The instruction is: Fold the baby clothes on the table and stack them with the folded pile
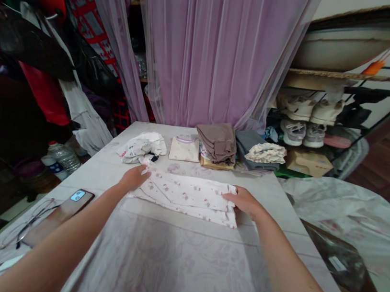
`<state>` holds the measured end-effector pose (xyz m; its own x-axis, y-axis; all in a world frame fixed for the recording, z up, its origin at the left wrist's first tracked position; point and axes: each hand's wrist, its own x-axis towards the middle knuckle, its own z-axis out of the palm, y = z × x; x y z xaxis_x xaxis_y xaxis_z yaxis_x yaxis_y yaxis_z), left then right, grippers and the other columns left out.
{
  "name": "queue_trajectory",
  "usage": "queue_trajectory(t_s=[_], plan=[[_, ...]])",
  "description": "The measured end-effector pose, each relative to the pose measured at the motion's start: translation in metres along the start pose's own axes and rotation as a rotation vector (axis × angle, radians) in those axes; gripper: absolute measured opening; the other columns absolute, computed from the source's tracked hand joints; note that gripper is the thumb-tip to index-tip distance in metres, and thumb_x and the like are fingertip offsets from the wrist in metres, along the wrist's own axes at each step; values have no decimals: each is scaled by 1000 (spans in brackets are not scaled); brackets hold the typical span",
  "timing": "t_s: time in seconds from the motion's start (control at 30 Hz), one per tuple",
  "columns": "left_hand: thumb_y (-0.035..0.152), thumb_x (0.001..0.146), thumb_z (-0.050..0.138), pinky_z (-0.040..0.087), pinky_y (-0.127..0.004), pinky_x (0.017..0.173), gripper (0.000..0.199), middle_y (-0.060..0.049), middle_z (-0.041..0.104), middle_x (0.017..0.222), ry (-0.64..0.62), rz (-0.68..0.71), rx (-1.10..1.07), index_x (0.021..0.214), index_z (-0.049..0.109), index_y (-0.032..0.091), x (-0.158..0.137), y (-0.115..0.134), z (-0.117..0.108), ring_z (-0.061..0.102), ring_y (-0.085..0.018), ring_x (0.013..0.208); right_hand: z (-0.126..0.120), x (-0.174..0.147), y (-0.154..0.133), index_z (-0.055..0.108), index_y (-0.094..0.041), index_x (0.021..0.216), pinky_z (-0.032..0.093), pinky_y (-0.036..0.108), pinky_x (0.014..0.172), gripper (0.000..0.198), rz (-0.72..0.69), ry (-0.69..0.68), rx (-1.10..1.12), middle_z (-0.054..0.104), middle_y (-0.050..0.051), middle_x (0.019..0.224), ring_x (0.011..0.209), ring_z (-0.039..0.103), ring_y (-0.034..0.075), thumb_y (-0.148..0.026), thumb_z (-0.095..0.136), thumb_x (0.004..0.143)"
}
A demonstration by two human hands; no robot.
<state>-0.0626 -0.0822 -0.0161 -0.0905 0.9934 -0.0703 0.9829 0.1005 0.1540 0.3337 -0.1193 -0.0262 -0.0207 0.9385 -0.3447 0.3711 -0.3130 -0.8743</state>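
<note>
A white garment (pixel 188 193) with a small pink and grey print lies across the table in a long folded strip, possibly pants. My left hand (pixel 134 177) grips its left end, near a gathered edge. At the opposite end, my right hand (pixel 243 200) pinches the upper corner between thumb and fingers. The lower layer sticks out a little below the top one. Just beyond my left hand sits a crumpled white printed cloth (pixel 144 147). A cream folded shirt (pixel 185 149) with a lilac neckline lies behind the strip.
Folded brown clothes (pixel 217 142) top one pile; beside it a cream ruffled item (pixel 266 153) rests on dark grey clothes (pixel 248 141). A phone (pixel 76 202) and glasses (pixel 21 233) lie at the left edge. Purple curtains (pixel 219 48) hang behind; a shoe rack (pixel 323 123) stands right.
</note>
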Motion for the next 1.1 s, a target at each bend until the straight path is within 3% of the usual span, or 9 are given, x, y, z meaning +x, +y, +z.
queue_trajectory(t_s=[0.2,0.3,0.4,0.57,0.67,0.77,0.9,1.0,1.1], plan=[[48,87,46,41,-33,96,49,-7,61,130,50,209,144,130,55,24,45,43,-68,55,-27,119,5,-49,5,64,-17,88,36,18,40,30,32,-105,289,65,-2,63,50,53,11,-33,71,63],[45,87,50,41,-41,96,48,-9,62,128,169,214,180,131,54,26,58,80,-78,56,-31,116,19,-62,13,63,-16,88,37,18,40,29,84,-141,260,65,-1,63,49,54,11,-31,71,64],[36,86,54,31,-47,106,56,-14,47,143,296,336,156,140,43,21,42,106,-47,43,-31,131,31,-63,20,63,-17,87,40,17,41,25,147,-81,157,65,-2,63,50,56,10,-24,70,64],[60,84,50,19,-46,115,78,-14,32,153,-110,809,-40,147,31,19,-37,105,40,27,-28,141,36,-59,23,62,-17,92,44,16,41,25,157,-61,289,67,-1,67,53,59,10,-23,68,69],[75,67,59,11,-50,116,110,-17,25,155,-175,943,-127,152,17,19,-79,99,70,21,-32,143,39,-62,17,62,-17,94,47,15,41,23,184,-72,501,68,-1,68,51,59,9,-23,65,73],[70,63,67,7,-53,116,116,-18,23,155,-59,903,-160,152,14,17,-97,104,78,20,-33,143,45,-70,4,63,-16,89,48,15,40,16,214,-59,680,67,-1,65,46,57,8,-19,65,73],[31,82,59,10,-48,117,77,-12,31,154,72,862,-219,150,24,21,-104,118,74,26,-24,142,51,-88,-13,64,-15,91,50,16,40,17,206,-26,817,70,1,70,46,59,8,-16,66,74],[19,88,45,15,-45,117,60,-7,41,149,30,903,-332,146,33,27,-114,122,69,34,-20,139,49,-105,-12,64,-14,94,50,16,40,20,186,-3,806,71,3,72,47,61,9,-18,68,74],[27,92,40,18,-45,116,52,-6,48,144,-71,917,-505,143,39,28,-132,123,62,42,-20,134,44,-123,-7,59,-16,113,51,18,41,45,133,89,762,71,2,72,48,62,11,-21,73,71]])
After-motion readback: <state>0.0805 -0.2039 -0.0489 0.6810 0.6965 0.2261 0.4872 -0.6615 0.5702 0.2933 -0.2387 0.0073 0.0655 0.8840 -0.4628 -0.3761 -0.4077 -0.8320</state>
